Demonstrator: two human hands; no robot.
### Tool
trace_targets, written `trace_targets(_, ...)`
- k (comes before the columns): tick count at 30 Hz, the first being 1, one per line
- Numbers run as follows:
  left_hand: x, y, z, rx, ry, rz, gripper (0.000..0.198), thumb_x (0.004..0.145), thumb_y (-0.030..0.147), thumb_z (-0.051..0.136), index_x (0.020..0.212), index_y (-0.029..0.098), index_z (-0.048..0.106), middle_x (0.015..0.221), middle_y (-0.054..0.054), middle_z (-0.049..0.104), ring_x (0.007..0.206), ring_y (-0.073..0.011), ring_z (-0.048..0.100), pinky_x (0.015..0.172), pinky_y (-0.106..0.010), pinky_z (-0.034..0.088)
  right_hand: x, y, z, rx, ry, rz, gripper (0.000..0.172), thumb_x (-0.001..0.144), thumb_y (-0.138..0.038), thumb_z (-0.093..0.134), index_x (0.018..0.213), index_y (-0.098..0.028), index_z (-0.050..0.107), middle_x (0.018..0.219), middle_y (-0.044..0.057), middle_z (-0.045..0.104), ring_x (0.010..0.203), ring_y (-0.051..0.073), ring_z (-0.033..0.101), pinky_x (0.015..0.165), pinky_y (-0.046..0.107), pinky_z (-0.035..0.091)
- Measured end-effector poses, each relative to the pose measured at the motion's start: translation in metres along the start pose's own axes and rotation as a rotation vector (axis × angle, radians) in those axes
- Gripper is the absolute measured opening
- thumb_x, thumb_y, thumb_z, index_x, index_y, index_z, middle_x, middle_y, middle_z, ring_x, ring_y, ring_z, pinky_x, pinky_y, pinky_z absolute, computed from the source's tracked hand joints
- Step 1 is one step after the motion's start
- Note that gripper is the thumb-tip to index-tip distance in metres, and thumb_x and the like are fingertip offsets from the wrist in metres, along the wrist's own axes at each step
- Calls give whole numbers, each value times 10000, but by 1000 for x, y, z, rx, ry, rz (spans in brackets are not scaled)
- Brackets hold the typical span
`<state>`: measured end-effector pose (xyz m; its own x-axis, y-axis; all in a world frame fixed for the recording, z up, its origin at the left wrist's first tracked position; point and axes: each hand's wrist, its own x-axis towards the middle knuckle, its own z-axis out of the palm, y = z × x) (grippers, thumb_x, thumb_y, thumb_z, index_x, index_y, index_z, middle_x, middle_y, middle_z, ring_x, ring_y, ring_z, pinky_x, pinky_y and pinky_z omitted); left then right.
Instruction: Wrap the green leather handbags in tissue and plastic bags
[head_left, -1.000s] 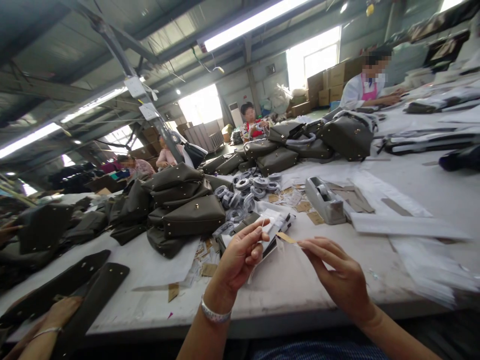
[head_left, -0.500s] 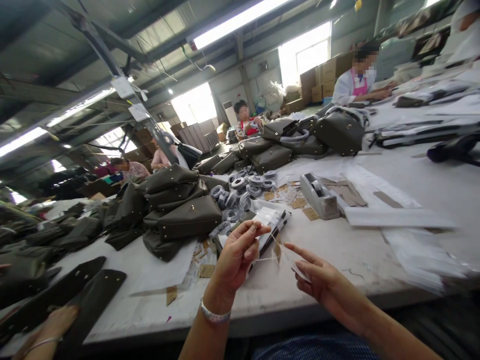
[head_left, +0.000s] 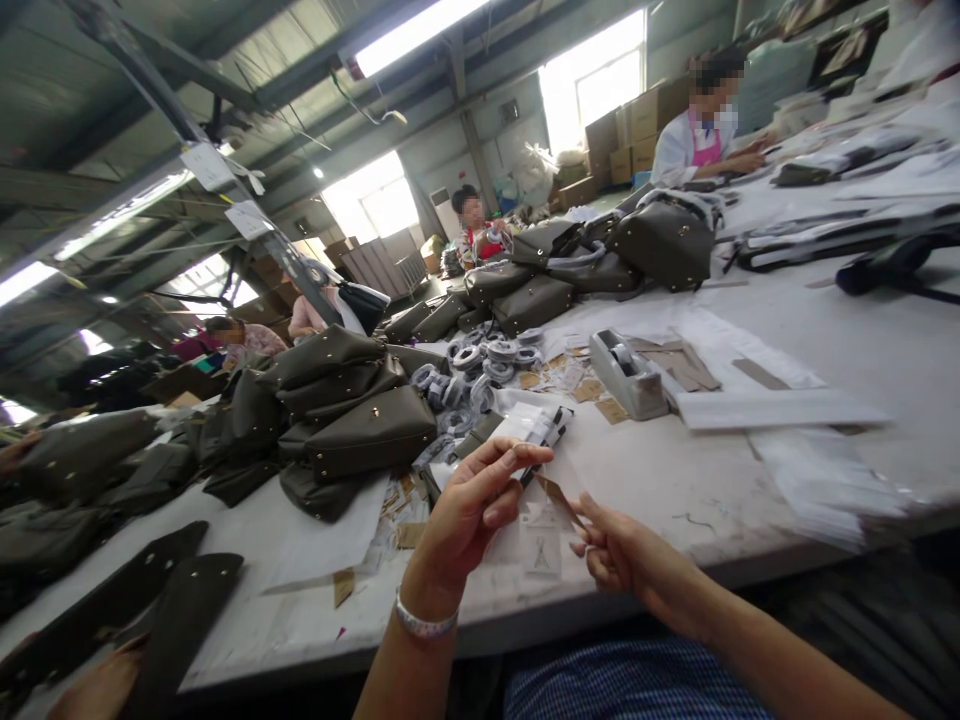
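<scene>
My left hand (head_left: 480, 505), with a bracelet at the wrist, is pinched at the upper end of a small set of hang tags. Thumb and finger of my right hand (head_left: 619, 550) close on the lower end of the brown hang tag (head_left: 559, 498). Below it is a pale hang tag (head_left: 541, 553) printed with a tower-like figure; I cannot tell whether it hangs or lies on the table. The string is too fine to make out now. Just behind my left hand lies a dark folded piece with white wrapping (head_left: 536, 422).
Dark olive handbags (head_left: 375, 430) are piled left and behind. Wrapped rings (head_left: 499, 355) and loose tags (head_left: 589, 388) lie mid-table. A tape dispenser (head_left: 628, 375) stands near white foam sheets (head_left: 780, 410). A co-worker's hand (head_left: 105, 685) is at lower left; other people sit beyond.
My right hand has shifted slightly down, with its fingers now at the brown tag. The tags have turned, so the printed pale one shows. The view has moved slightly.
</scene>
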<state>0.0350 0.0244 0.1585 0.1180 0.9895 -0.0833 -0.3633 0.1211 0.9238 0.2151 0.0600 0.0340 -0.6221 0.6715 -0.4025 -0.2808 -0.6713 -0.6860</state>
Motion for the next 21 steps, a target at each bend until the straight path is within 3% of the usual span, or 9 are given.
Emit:
trace_targets(2, 0, 1, 0, 21, 28, -6, 177, 879, 301, 696, 958, 149, 652, 1190, -128, 684, 434, 49, 276, 392, -98, 222, 2, 2, -7, -268, 154, -344, 484, 926, -610, 544, 1165, -197, 625, 895, 36, 651, 653, 119, 600, 611, 223, 537)
trace_targets(4, 2, 0, 0, 30, 35, -9, 189, 872, 314, 702, 959, 153, 653, 1192, -126, 683, 438, 44, 283, 400, -102, 234, 2, -2, -11, -493, 222, -624, 523, 935, -607, 521, 1273, -213, 591, 1186, 96, 638, 1006, 213, 640, 890, 335, 546)
trace_targets(6, 4, -3, 1, 36, 25, -6, 179, 880, 310, 692, 959, 153, 653, 1181, -123, 684, 445, 40, 294, 409, -105, 240, 0, -11, -8, -647, 164, -841, 590, 934, -573, 545, 1424, -253, 471, 1453, 102, 489, 1292, 271, 502, 1089, 432, 431)
trace_targets(8, 6, -5, 2, 42, 3, 2, 171, 896, 302, 670, 956, 143, 652, 1155, -127, 689, 451, 35, 305, 417, -106, 244, -3, -23, 1, -762, 78, -986, 690, 919, -535, 594, 1510, -270, 357, 1555, 84, 376, 1412, 282, 369, 1175, 470, 318)
trace_targets(10, 8, -7, 4, 46, -14, 10, 168, 908, 298, 653, 953, 137, 651, 1098, -119, 699, 453, 31, 320, 424, -107, 248, -4, -33, 13, -843, 33, -1032, 706, 924, -491, 609, 1532, -263, 332, 1558, 73, 384, 1438, 276, 331, 1198, 469, 277)
trace_targets(14, 7, -6, 4, 42, -1, 32, 159, 898, 295, 669, 954, 146, 657, 982, -72, 698, 453, 25, 348, 417, -111, 241, 0, -36, 27, -851, -30, -956, 417, 997, -389, 513, 1391, -265, 560, 1403, 46, 579, 1319, 248, 511, 1142, 427, 391)
trace_targets(17, 4, -3, 2, 8, 12, 65, 150, 897, 287, 673, 952, 148, 659, 977, -70, 699, 456, 24, 344, 421, -107, 262, 5, -25, 24, -851, -73, -939, 319, 1012, -343, 489, 1261, -271, 674, 1303, 31, 656, 1261, 236, 568, 1118, 407, 427)
trace_targets(21, 3, 1, -3, -52, 56, 130, 123, 889, 256, 680, 955, 154, 662, 991, -61, 699, 460, 22, 334, 421, -106, 275, 8, -12, 13, -951, -140, -926, 332, 1007, -338, 494, 1287, -272, 660, 1293, 47, 661, 1244, 248, 581, 1108, 432, 439)
